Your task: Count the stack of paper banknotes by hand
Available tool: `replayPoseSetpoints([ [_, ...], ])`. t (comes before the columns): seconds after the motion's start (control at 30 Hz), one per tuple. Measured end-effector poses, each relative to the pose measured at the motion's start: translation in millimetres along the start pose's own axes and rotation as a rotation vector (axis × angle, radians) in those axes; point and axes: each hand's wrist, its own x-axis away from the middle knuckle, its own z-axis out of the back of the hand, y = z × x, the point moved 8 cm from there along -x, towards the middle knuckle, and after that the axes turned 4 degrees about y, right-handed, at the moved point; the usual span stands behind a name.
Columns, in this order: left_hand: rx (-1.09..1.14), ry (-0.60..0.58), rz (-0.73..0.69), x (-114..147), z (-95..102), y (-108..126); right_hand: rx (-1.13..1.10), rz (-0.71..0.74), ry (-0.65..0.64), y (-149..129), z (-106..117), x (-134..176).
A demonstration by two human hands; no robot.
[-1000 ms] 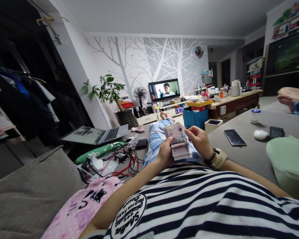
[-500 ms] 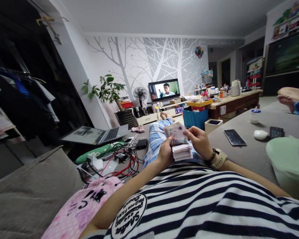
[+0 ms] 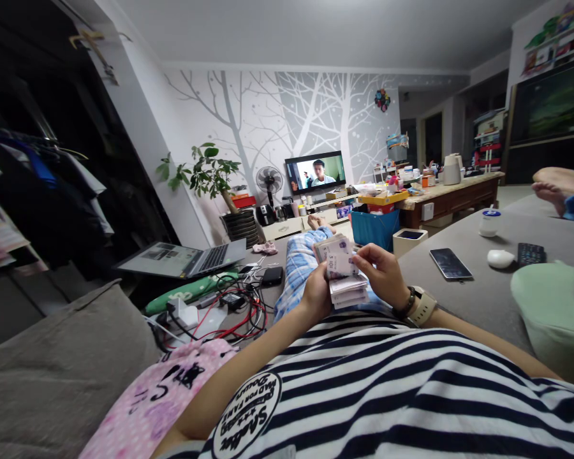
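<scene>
A thick stack of banknotes is gripped in my left hand, with the thumb pressed along its near side. The lower part of the stack folds down toward my shirt, its layered pale ends showing. At the right edge of the printed upper notes, my right hand has its thumb and forefinger pinched together on a note. Both hands are above my lap, over the blue checked trousers. The fingers of my left hand behind the stack are hidden.
Left of my legs lie a laptop, tangled cables and a black box. To the right are a phone, a white mouse, a remote, a small lidded cup and a pale green bin.
My right hand has shifted very slightly at the notes' edge, and the face of the top note looks different. My left hand stays in almost the same place.
</scene>
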Motion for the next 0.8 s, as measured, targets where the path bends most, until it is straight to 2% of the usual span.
replayPoseSetpoints([
  [0.8,-0.026,-0.041,-0.031,-2.2,0.5,1.9,-0.002,0.021,-0.008,-2.9,0.0,-0.1],
])
